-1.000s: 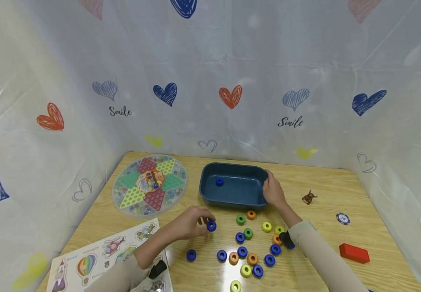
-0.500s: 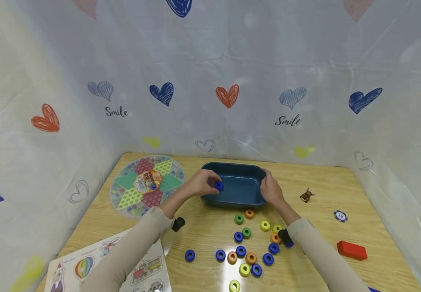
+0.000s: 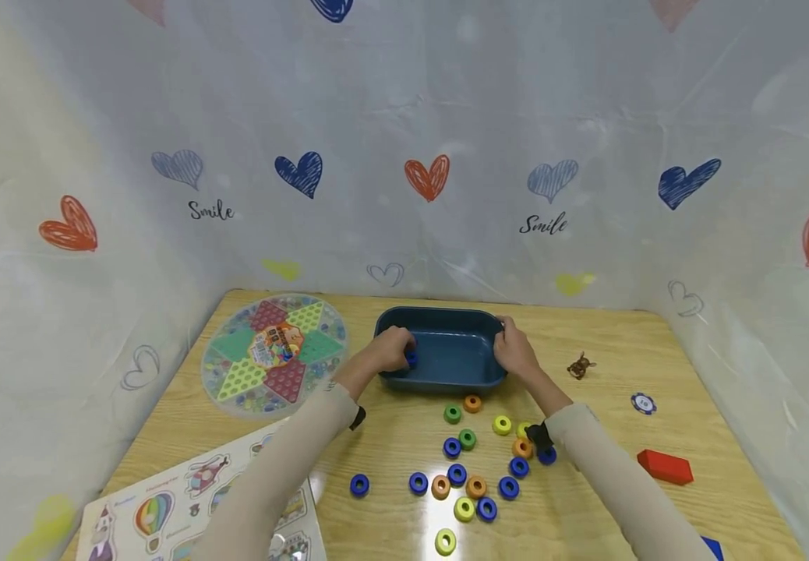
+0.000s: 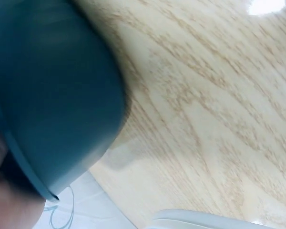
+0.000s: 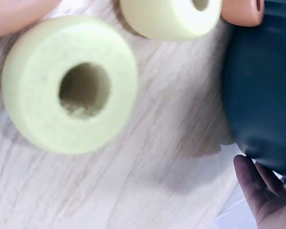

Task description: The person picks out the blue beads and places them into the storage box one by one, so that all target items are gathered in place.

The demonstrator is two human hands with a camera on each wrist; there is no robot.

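A dark teal plastic tray stands at the back middle of the table. My left hand reaches over its left end, pinching a blue ring low inside; the fingers partly cover it. Only a bit of that hand shows behind the tray's rim in the left wrist view. At the opposite end, my right hand grips the tray's right rim, with its fingers along the outer wall in the right wrist view.
Several blue, green, orange and yellow rings lie in front of the tray. A round Chinese checkers board and a picture puzzle board are left. Rightward lie a small brown animal figure, a chip and a red block.
My left hand has carried a blue ring from over the table to the tray's left end and lowered it inside. The right hand keeps its grip on the rim. The head view has shifted slightly.
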